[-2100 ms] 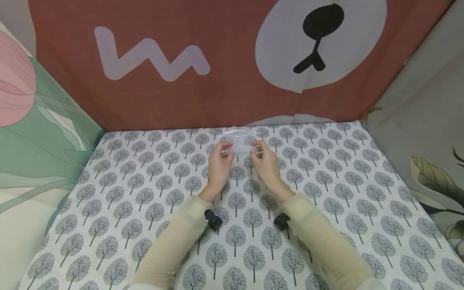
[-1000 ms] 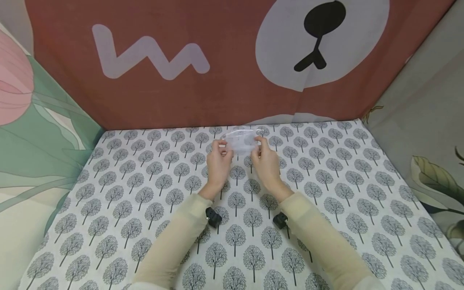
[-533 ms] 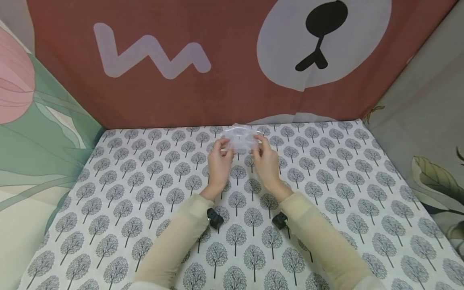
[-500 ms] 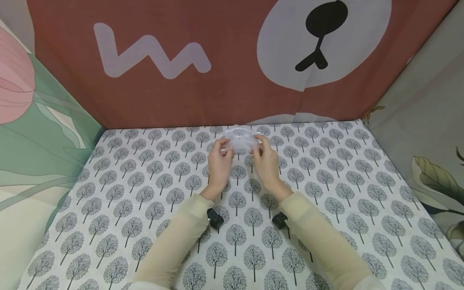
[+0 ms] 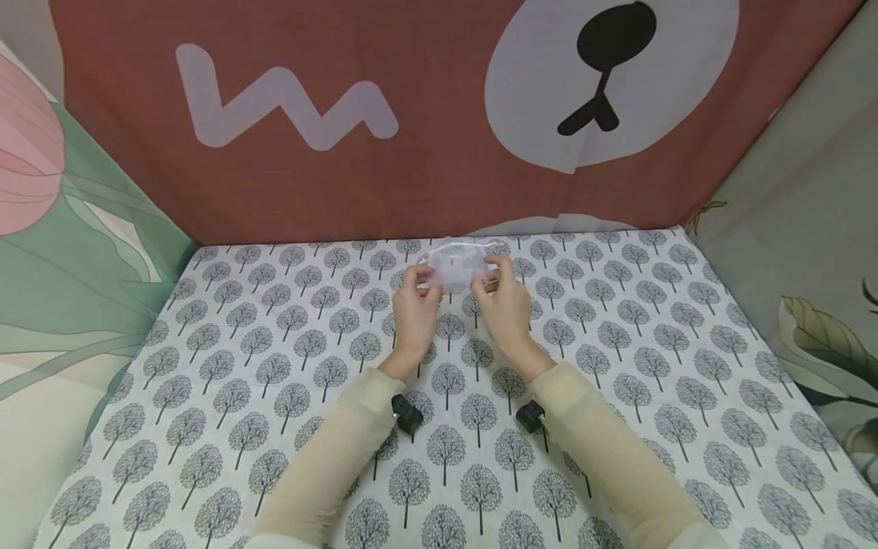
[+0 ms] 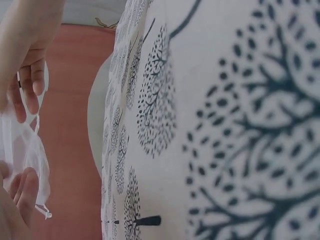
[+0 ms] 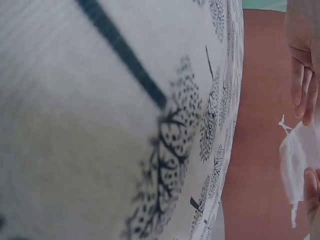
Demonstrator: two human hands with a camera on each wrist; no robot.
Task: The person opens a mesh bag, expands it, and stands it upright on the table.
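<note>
A see-through whitish piece of thin, pliable material (image 5: 454, 261) with a glossy curved upper edge is held up between both hands, near the table's far edge. In the wrist views it looks soft and sheer, with thin cords (image 7: 294, 215) hanging at its edge. My left hand (image 5: 415, 313) pinches its left side between thumb and fingers. My right hand (image 5: 504, 309) pinches the right side in the same way. The left wrist view shows the right hand (image 6: 30, 60) above and the left hand (image 6: 20, 205) below, partly cut off.
A white cloth printed with dark trees (image 5: 288, 381) covers the table. Behind it hangs a red-brown backdrop (image 5: 425, 183) with a bear print, and patterned curtains stand at left and right. A small black camera (image 5: 406, 414) sits at the left wrist, another (image 5: 531, 417) at the right.
Both hands stay almost in place. The whitish piece tilts and spreads slightly between them, and the right fingers shift a little on its edge.
</note>
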